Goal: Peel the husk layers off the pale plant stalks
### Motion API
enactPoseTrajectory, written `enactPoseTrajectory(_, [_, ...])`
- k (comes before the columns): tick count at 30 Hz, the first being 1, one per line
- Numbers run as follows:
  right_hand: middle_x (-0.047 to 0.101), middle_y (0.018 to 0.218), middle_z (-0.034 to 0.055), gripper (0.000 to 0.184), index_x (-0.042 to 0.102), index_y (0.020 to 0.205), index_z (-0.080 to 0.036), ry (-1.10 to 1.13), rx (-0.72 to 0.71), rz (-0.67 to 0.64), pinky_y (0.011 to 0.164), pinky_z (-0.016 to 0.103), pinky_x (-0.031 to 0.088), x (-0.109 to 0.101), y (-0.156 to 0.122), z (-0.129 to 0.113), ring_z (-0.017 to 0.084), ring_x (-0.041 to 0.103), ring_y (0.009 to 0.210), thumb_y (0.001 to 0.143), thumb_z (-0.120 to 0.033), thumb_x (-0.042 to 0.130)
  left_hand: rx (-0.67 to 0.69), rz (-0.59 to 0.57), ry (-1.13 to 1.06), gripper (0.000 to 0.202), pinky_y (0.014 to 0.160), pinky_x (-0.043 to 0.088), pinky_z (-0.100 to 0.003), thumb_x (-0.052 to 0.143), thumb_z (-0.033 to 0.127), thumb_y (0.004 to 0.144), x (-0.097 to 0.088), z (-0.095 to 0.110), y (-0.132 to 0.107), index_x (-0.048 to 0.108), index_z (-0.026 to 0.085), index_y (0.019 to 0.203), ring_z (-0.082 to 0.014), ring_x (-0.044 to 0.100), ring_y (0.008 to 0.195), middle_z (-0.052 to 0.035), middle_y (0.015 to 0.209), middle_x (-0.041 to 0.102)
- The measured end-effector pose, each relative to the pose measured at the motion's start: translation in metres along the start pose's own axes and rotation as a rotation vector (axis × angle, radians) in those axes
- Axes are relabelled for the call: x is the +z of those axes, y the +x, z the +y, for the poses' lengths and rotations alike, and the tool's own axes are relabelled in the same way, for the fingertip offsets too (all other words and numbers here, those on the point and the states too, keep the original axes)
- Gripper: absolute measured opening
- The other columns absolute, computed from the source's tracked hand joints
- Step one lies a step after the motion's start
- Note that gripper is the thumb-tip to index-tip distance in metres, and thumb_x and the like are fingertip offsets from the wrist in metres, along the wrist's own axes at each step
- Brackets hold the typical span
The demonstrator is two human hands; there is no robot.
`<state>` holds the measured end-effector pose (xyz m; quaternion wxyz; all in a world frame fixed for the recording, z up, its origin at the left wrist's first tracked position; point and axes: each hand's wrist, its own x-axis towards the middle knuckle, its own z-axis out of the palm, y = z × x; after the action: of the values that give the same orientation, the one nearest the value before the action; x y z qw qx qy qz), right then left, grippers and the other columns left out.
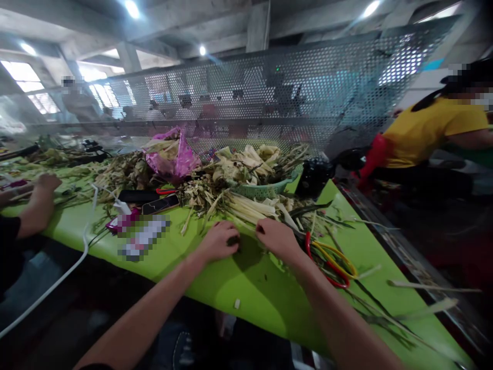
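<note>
Both my hands rest on the bright green table [246, 288], close together, just in front of a heap of pale leaf stalks [246, 203]. My left hand [217, 240] has its fingers curled and pinches a small dark green piece of leaf [233, 240]. My right hand [278, 237] lies knuckles up with its fingers bent down on the table beside that piece; what it holds, if anything, is hidden. Red and yellow handled scissors [333, 259] lie right of my right wrist.
A green basket [265, 190] of husks sits behind the heap, with a pink bag [173, 156] to its left. Phones [159, 204] and a white cable [82, 246] lie at left, near another person's hand [46, 182]. A person in yellow [431, 133] sits at far right. Perforated metal screen behind.
</note>
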<state>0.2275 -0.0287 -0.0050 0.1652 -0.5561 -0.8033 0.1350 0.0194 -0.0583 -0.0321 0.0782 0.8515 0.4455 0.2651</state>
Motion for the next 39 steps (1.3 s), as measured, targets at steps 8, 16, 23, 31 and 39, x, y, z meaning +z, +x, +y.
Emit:
enactPoseTrajectory(8, [0.062,0.067,0.0008,0.019,0.064,0.074,-0.016,0.360,-0.067,-0.136,0.060,0.024,0.039,-0.025,0.006,0.011,0.014,0.052,0.063,0.076,-0.032,0.054,-0.447,0.145,0.130,0.015,0.090,0.038,-0.042,0.052,0.013,0.079,-0.009,-0.031,0.000,0.064,0.019,0.086,-0.0257,0.052,0.102,-0.0088,0.099,0.063])
enactPoseTrajectory(16, [0.049,0.060,-0.0042,0.030,0.061,0.075,-0.015,1.001,0.101,-0.249,0.047,0.021,0.025,-0.031,-0.001,0.001,0.007,0.035,0.050,0.068,-0.043,0.071,-0.328,0.192,-0.290,0.018,0.086,0.043,-0.031,0.050,0.030,0.087,-0.014,0.007,0.015,0.064,0.020,0.090,-0.0175,0.057,0.094,-0.0044,0.096,0.067])
enactPoseTrajectory(23, [0.049,0.062,-0.0040,0.035,0.060,0.071,-0.016,1.050,0.085,-0.153,0.048,0.022,0.033,-0.016,0.000,-0.009,0.008,0.040,0.052,0.064,-0.047,0.074,-0.474,0.201,-0.992,0.021,0.068,0.040,-0.026,0.064,0.034,0.073,0.003,0.028,0.044,0.056,0.015,0.077,-0.0118,0.049,0.068,0.0016,0.071,0.056])
enactPoseTrajectory(31, [0.051,0.063,-0.0029,0.033,0.056,0.072,-0.018,0.853,0.061,0.062,0.052,0.024,0.035,-0.008,0.005,-0.003,0.011,0.043,0.057,0.067,-0.047,0.071,-0.436,0.159,-1.037,0.015,0.068,0.038,-0.026,0.062,0.027,0.071,0.009,0.018,0.067,0.053,0.015,0.071,-0.0108,0.046,0.065,0.0031,0.067,0.051])
enactPoseTrajectory(39, [0.050,0.061,-0.0026,0.034,0.059,0.071,-0.017,0.906,0.163,0.034,0.052,0.024,0.037,-0.005,0.003,-0.004,0.011,0.043,0.055,0.071,-0.050,0.068,-0.418,0.063,-1.164,0.019,0.069,0.043,-0.026,0.063,0.033,0.073,0.012,0.010,0.060,0.059,0.014,0.073,-0.0121,0.052,0.069,0.0003,0.070,0.059])
